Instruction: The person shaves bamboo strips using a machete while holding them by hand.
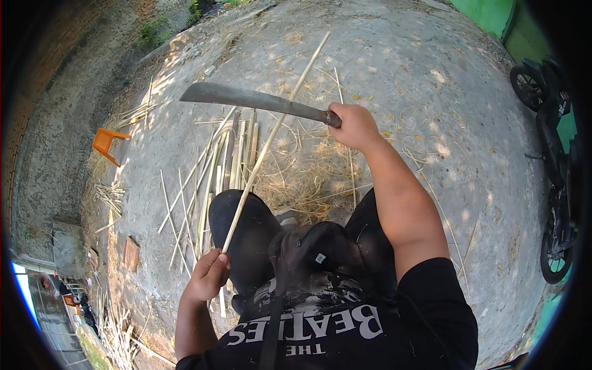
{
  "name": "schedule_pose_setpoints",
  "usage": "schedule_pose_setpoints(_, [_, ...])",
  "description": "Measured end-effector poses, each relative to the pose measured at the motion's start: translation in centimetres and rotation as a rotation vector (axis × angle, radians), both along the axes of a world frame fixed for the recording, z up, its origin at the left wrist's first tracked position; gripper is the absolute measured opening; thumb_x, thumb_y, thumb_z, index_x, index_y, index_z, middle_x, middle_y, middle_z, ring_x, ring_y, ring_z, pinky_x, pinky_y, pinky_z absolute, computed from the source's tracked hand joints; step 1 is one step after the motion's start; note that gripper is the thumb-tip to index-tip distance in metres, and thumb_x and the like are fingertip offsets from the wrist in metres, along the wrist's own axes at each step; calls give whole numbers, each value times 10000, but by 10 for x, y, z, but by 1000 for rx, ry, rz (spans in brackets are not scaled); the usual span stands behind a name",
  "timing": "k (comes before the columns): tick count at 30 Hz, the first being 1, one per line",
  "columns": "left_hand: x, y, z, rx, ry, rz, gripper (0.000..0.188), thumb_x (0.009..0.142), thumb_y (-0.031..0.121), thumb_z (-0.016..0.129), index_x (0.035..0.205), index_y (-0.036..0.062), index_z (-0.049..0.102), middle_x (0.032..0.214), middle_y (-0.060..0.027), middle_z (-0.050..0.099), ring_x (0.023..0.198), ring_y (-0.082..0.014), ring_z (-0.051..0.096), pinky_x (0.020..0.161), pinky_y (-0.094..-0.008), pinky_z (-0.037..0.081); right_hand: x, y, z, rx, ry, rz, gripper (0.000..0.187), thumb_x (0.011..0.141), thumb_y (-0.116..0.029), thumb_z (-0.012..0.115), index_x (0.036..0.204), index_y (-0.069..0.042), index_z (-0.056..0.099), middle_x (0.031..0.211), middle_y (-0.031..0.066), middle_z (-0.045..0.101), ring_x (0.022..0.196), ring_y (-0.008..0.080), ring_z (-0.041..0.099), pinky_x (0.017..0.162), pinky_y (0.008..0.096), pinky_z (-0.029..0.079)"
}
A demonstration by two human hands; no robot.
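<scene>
My left hand (208,275) is closed round the lower end of a long pale bamboo strip (265,151), which slants up and to the right, away from me. In my right hand (356,127) is the handle of a machete (246,98), its long dark blade pointing left. The blade crosses the strip on its upper half; whether the two touch I cannot tell. Below the blade, a bundle of split bamboo strips (237,151) lies on the ground in front of my left knee. Thin shavings (308,182) are heaped between my knees.
An orange plastic stool (110,145) is at the left, near a rough wall (49,123). More bamboo pieces (111,197) and a brick-coloured block (131,254) lie on that side. A black motorcycle (550,142) stands at the far right. Loose strips (439,206) lie on the concrete to my right.
</scene>
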State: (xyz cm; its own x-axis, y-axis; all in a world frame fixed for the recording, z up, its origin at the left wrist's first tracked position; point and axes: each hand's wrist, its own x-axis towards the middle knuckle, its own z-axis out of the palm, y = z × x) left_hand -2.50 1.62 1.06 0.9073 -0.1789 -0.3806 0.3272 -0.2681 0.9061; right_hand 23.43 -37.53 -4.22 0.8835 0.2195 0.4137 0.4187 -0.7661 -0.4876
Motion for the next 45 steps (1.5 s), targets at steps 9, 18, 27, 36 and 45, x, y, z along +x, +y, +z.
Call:
schedule_pose_setpoints(9, [3,-1,-20,-144,64,27,303,1112,285,448,918,66,526,611,40,417,498,-48,354,464,-238,282,-25,41,11,-114,-194,247,210,717,-192,762,877,-139,635,761,79,666,766,329,685,671,477,522])
schedule_pose_setpoints(18, [-17,18,-3,27,63,65,304,1105,276,458,896,70,537,611,54,438,496,-39,356,476,-226,286,1,-6,1,-44,18,-53,211,742,-186,764,872,-137,606,735,103,639,745,361,662,656,487,506])
schedule_pose_setpoints(27, [-15,18,-9,-28,39,95,311,1097,279,487,858,83,515,621,59,434,527,-34,369,479,-229,286,-23,39,14,-242,-308,306,201,742,-196,753,866,-122,614,790,91,670,752,348,677,665,485,525])
schedule_pose_setpoints(36, [-26,37,-9,61,43,94,346,1093,292,497,816,85,491,624,61,435,534,-36,367,485,-234,303,-11,5,19,-104,4,-80,191,753,-197,749,901,-140,644,764,87,669,772,340,690,674,485,530])
schedule_pose_setpoints(45, [-32,44,-7,95,35,77,358,1097,290,496,803,85,492,623,73,417,545,-29,348,487,-238,288,-9,7,14,-186,-79,113,188,764,-192,740,922,-148,647,790,81,678,779,339,687,680,493,524])
